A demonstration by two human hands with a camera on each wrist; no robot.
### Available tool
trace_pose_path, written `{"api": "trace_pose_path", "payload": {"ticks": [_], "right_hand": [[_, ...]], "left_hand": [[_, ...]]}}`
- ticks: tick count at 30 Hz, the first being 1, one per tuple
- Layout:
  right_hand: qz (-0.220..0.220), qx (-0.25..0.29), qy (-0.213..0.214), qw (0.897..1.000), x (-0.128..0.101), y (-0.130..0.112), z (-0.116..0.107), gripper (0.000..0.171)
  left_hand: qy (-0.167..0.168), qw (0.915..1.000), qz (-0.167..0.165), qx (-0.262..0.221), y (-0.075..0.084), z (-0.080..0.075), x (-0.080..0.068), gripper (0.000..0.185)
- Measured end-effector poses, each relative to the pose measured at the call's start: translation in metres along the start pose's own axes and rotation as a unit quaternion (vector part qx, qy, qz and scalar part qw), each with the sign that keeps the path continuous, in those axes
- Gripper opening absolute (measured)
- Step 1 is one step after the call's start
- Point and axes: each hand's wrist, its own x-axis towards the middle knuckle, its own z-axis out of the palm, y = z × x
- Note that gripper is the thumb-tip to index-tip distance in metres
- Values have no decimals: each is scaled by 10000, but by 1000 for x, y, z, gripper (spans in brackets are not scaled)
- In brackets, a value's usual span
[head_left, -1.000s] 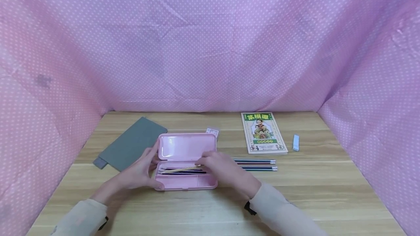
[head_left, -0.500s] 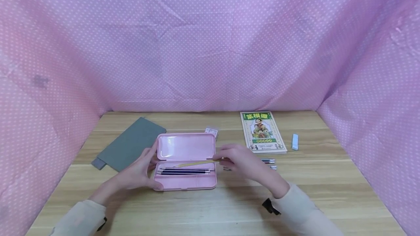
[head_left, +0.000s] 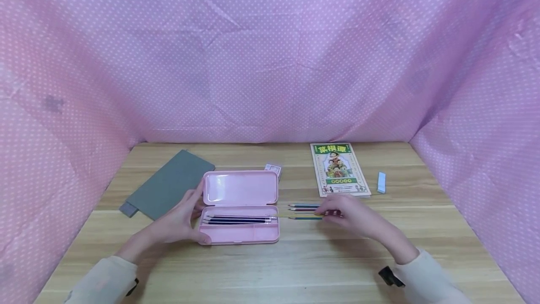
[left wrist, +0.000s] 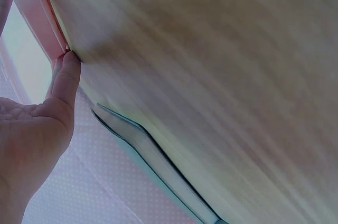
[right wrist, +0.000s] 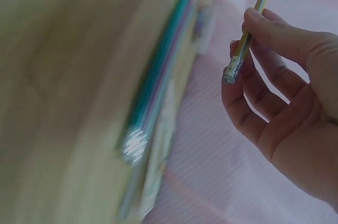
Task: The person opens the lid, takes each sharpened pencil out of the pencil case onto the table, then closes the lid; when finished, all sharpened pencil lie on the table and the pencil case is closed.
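The pink pencil case (head_left: 240,189) lies with its lid raised on the table. Several dark pencils (head_left: 238,220) rest in its long upper compartment; the two lower compartments hold nothing visible. My left hand (head_left: 179,222) holds the case's left end, thumb at the front and fingers behind; in the left wrist view a fingertip touches the case's edge. To the right of the case, my right hand (head_left: 356,217) pinches a yellow pencil (right wrist: 243,47) near its eraser end between thumb and fingers. It hovers over several pencils (head_left: 304,206) lying side by side, their eraser ends hidden by the hand in the head view.
A grey-green notebook (head_left: 173,184) lies at the left, with a small grey piece (head_left: 128,209) at its corner. Behind the case is a small white box (head_left: 273,169). An illustrated booklet (head_left: 341,170) and a light-blue strip-like object (head_left: 381,183) lie at the right.
My right hand has lifted the yellow pencil out of the case and carried it right, over the pencils on the table. The left hand stays on the case.
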Motion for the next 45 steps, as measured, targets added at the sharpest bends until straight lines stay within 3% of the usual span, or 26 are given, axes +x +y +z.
{"api": "trace_pose_path", "payload": {"ticks": [9,19,36,45], "right_hand": [[433,-349,-139,9984,-32,21,1,26],[629,-486,-280,9964,-41,31,2,26],[568,-501,-252,9968,-43,36,7,27],[224,-815,60,9964,-37,41,6,31]], "left_hand": [[-4,9999,-23,-106,3,2,-2,152],[6,9999,-55,-147,4,4,-5,152],[-71,9998,-117,-130,1,2,-5,152],[-2,10000,43,-72,1,-1,0,152]]}}
